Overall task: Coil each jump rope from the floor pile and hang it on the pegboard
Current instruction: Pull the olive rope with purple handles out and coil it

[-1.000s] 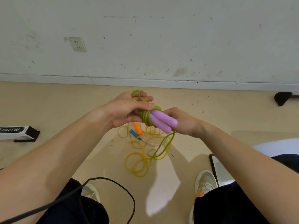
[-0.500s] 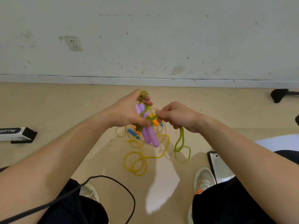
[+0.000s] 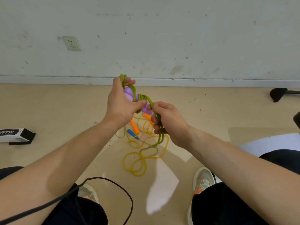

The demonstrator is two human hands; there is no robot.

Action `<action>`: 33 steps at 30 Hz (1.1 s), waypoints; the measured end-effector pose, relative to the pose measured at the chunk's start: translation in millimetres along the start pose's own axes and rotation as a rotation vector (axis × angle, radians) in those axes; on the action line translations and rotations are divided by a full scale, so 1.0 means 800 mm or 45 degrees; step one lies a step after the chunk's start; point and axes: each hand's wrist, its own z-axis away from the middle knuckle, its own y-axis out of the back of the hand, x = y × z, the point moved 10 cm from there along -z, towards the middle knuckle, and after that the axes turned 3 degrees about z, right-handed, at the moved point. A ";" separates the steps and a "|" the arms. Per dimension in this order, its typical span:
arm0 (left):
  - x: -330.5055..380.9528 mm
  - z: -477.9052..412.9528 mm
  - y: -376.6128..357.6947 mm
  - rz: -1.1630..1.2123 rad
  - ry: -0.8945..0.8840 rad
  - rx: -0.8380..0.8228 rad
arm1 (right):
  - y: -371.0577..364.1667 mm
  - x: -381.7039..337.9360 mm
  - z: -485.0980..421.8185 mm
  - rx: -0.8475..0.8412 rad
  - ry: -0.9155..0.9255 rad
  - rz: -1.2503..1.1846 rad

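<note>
A green jump rope with purple handles is held above the floor. My left hand grips the two purple handles and the green coils wound around them. My right hand grips the green strands just right of the handles, and their loose end hangs down below it. On the floor beneath lies a yellow jump rope in loose loops, with orange handles and a blue piece beside them. The pegboard is not in view.
A black and white box lies on the floor at the left. A black cable curves over my lap and the floor. My shoes stand near the yellow rope. A dark chair foot sits at the right by the wall.
My left hand has raised the purple handles and tilted them. My right hand has moved down the green strands and now grips them lower, pulling them taut from the handles.
</note>
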 end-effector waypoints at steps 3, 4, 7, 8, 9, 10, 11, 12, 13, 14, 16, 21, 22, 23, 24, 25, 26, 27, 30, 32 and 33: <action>-0.017 0.004 -0.004 0.182 0.140 0.046 | -0.005 0.001 -0.003 -0.022 0.047 0.015; -0.024 0.007 -0.008 0.271 0.218 0.043 | -0.005 0.000 -0.003 -0.014 0.071 0.051; -0.038 0.013 -0.018 0.473 0.442 0.041 | -0.002 -0.004 -0.003 0.027 0.134 0.140; -0.039 0.014 -0.019 0.512 0.489 0.046 | -0.001 -0.005 -0.003 0.043 0.152 0.173; -0.040 0.014 -0.019 0.525 0.509 0.052 | 0.000 -0.007 -0.003 0.058 0.174 0.226; -0.040 0.013 -0.018 0.509 0.502 0.055 | 0.000 -0.009 -0.004 0.074 0.204 0.305; -0.038 0.014 -0.017 0.469 0.471 0.061 | 0.000 -0.013 -0.004 0.092 0.240 0.400; -0.034 0.015 -0.015 0.422 0.430 0.067 | 0.000 -0.018 -0.004 0.114 0.275 0.495; -0.031 0.017 -0.015 0.378 0.398 0.072 | 0.000 -0.022 -0.002 0.139 0.309 0.577; -0.031 0.020 -0.015 0.346 0.379 0.080 | -0.001 -0.026 -0.001 0.165 0.339 0.640; -0.028 0.021 -0.016 0.338 0.362 0.093 | -0.003 -0.031 0.004 0.212 0.380 0.710; -0.040 0.015 -0.013 0.386 0.420 0.110 | -0.022 -0.027 0.015 0.187 0.456 0.718; -0.041 0.017 -0.012 0.388 0.430 0.122 | -0.025 -0.022 0.017 0.176 0.443 0.719; -0.041 0.018 -0.012 0.394 0.442 0.135 | -0.028 -0.017 0.018 0.171 0.438 0.731; -0.042 0.020 -0.012 0.406 0.456 0.152 | -0.031 -0.013 0.019 0.163 0.442 0.751; -0.043 0.021 -0.012 0.430 0.468 0.170 | -0.034 -0.011 0.019 0.149 0.459 0.776; -0.045 0.021 -0.012 0.462 0.483 0.189 | -0.038 -0.009 0.021 0.124 0.475 0.792; -0.045 0.020 -0.011 0.500 0.502 0.201 | -0.041 -0.006 0.021 0.079 0.474 0.775; -0.051 0.013 -0.009 0.682 0.613 0.204 | -0.056 0.019 0.018 -0.191 0.302 0.547; -0.053 0.007 -0.008 0.851 0.683 0.164 | -0.061 0.038 0.017 -0.337 0.168 0.440; -0.054 0.005 -0.009 0.912 0.701 0.126 | -0.059 0.043 0.014 -0.368 0.133 0.402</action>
